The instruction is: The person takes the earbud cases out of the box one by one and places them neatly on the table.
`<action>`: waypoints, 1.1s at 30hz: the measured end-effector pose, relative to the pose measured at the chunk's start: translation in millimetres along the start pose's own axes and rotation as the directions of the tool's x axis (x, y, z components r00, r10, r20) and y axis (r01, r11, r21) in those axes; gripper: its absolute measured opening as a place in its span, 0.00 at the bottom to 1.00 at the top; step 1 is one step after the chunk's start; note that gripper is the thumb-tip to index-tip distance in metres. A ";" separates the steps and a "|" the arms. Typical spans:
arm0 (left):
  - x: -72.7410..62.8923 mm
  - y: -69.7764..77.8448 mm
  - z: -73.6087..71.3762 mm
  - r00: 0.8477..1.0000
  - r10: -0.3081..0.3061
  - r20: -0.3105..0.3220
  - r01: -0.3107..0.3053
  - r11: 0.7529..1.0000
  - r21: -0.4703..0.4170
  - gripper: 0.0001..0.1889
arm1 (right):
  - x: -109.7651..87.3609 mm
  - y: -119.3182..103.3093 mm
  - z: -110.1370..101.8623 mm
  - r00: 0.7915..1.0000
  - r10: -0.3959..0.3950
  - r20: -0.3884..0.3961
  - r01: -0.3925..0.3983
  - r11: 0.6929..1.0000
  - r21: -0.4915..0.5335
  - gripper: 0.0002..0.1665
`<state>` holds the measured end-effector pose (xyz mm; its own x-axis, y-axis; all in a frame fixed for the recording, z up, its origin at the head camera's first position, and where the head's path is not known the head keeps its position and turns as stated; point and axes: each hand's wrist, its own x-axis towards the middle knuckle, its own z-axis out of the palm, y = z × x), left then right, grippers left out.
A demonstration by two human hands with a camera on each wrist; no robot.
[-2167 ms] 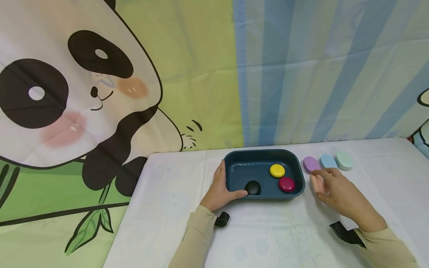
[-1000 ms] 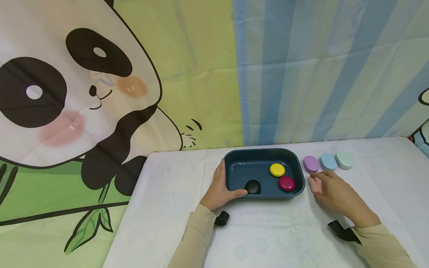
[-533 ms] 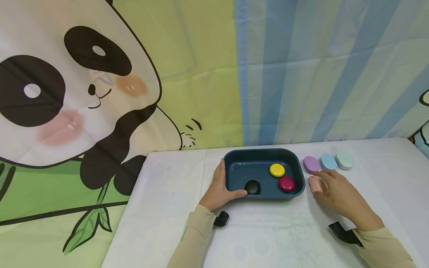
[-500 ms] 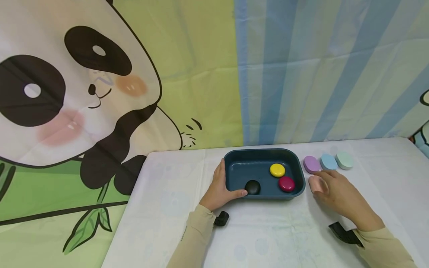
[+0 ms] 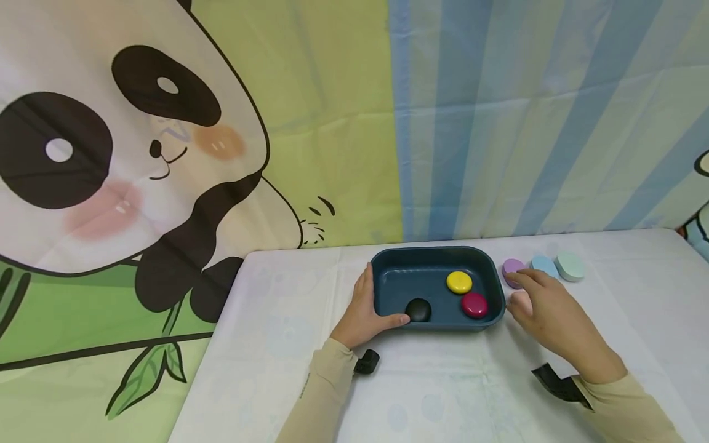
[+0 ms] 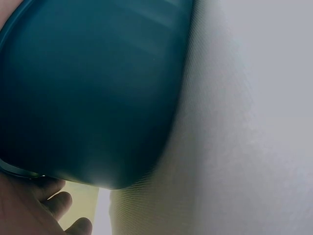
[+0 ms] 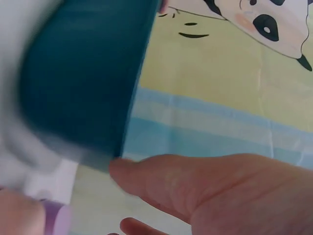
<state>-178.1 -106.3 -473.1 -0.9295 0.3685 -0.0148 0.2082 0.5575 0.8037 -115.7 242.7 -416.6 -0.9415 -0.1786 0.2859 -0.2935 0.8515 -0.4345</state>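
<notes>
My left hand (image 5: pixel 362 314) grips the left end of a dark blue rectangular tray (image 5: pixel 401 264), thumb at the front rim and fingers along the side wall. Inside lie a yellow (image 5: pixel 459 282), a crimson (image 5: pixel 474 305) and a black glossy rounded disc (image 5: pixel 418 310). My right hand (image 5: pixel 559 320) hovers just right of the tray, thumb and forefinger apart, the forefinger in front of a purple thick disc (image 5: pixel 512 268). In the right wrist view a peach-coloured rounded block (image 7: pixel 19 215) shows beside the purple disc; the hand hides it in the head view.
A light blue disc (image 5: pixel 544 265) and a mint disc (image 5: pixel 570 266) sit in a row with the purple one. White cloth covers the table (image 5: pixel 443 387). Behind it hangs a printed panda curtain (image 5: pixel 332 123).
My right thumb and forefinger have parted from the peach block that they held, and the hand has shifted slightly left and up. The left hand and the tray keep their place.
</notes>
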 end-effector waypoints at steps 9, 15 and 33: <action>0.8 0.0 0.4 1.000 0.006 -0.002 -0.006 1.000 -0.002 0.70 | 17.1 -26.6 3.3 0.998 -0.024 0.063 0.025 1.000 -0.005 0.30; -1.3 -0.6 0.8 1.000 0.012 -0.006 -0.012 1.000 -0.006 0.71 | 25.3 -45.2 21.0 0.994 -0.048 0.099 0.045 0.999 0.024 0.31; -1.0 -1.1 2.7 1.000 0.009 -0.014 -0.009 1.000 0.007 0.68 | 45.8 -83.7 60.1 0.975 -0.097 0.199 0.090 0.995 0.041 0.34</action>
<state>-176.6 -105.2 -475.6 -0.9317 0.3632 0.0007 0.2188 0.5596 0.7994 -144.2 133.6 -418.5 -0.9227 -0.3548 0.1507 -0.3840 0.8110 -0.4414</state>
